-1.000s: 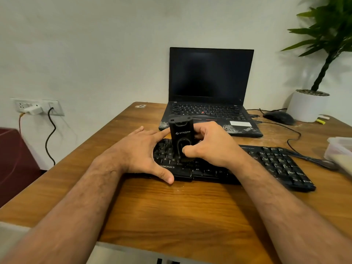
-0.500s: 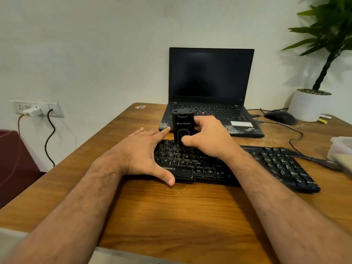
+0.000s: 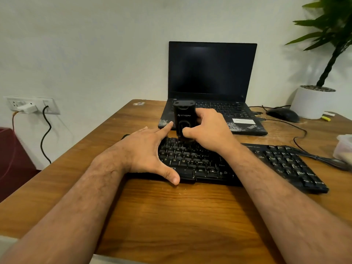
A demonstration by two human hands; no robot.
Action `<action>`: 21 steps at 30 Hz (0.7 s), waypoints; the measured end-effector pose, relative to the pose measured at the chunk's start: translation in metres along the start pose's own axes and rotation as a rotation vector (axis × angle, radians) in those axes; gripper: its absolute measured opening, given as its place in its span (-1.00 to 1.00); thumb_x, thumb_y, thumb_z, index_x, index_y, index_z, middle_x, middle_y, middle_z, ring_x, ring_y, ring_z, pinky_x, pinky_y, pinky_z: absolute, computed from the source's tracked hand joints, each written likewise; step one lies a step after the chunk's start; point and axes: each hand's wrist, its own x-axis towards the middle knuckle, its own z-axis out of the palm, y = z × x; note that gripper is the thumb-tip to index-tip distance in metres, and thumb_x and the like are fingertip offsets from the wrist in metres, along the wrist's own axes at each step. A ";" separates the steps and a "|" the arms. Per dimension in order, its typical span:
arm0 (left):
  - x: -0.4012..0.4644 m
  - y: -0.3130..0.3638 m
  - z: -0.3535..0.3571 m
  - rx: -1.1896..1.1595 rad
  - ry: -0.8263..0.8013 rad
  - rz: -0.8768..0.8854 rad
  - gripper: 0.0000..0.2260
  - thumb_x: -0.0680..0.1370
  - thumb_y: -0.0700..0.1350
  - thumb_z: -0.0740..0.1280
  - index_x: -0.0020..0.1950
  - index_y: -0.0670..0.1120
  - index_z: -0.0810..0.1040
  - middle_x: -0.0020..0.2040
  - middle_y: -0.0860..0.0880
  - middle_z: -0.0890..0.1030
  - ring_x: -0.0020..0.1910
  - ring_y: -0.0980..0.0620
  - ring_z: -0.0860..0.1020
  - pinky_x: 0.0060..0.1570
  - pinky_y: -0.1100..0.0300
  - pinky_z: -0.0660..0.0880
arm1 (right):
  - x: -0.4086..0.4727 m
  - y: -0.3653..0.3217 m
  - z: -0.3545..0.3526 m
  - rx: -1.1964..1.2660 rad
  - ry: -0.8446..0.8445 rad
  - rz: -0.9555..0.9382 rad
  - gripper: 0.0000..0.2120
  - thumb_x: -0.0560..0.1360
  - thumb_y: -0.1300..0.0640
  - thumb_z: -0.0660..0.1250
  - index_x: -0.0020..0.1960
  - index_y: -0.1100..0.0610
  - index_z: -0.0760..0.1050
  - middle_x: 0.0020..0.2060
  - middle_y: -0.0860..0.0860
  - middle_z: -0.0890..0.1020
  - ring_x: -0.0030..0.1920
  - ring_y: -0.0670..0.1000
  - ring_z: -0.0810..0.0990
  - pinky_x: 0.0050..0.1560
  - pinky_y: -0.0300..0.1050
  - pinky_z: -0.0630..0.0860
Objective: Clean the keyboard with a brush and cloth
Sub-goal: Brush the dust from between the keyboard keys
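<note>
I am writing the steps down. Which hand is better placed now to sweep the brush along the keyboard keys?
The right hand: it already grips the black brush, upright with its lower end on the top rows of the keyboard. The left hand lies spread open on the keyboard's left end, steadying it.

Two bare, hairy forearms, sleeveless to the frame edge; no rings or watch.

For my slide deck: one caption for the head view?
Right hand holds a black brush upright on the keyboard; left hand steadies it.
</note>
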 end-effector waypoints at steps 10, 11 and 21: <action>-0.002 0.007 -0.003 -0.001 -0.023 -0.048 0.45 -0.08 0.68 0.31 0.61 0.16 -0.29 0.63 0.10 0.14 0.57 0.05 0.17 0.55 -0.05 0.15 | -0.002 0.005 -0.012 0.059 -0.046 0.068 -0.75 0.38 0.18 0.50 0.05 0.04 0.64 -0.15 -0.07 0.72 -0.14 -0.11 0.68 -0.21 -0.26 0.57; -0.002 0.008 -0.003 -0.001 -0.029 -0.047 0.45 -0.08 0.67 0.32 0.61 0.15 -0.28 0.62 0.10 0.15 0.57 0.04 0.17 0.55 -0.05 0.15 | -0.002 0.005 -0.012 0.044 -0.056 0.079 -0.74 0.38 0.17 0.50 0.06 0.04 0.64 -0.14 -0.07 0.72 -0.15 -0.11 0.68 -0.23 -0.26 0.56; -0.002 0.009 -0.003 -0.013 -0.046 -0.060 0.44 -0.05 0.66 0.33 0.64 0.09 -0.22 0.62 0.10 0.17 0.57 0.02 0.17 0.56 -0.04 0.13 | -0.003 0.014 -0.018 -0.016 0.034 0.110 -0.75 0.37 0.15 0.51 0.04 0.02 0.61 -0.13 -0.07 0.70 -0.11 -0.09 0.66 -0.25 -0.28 0.49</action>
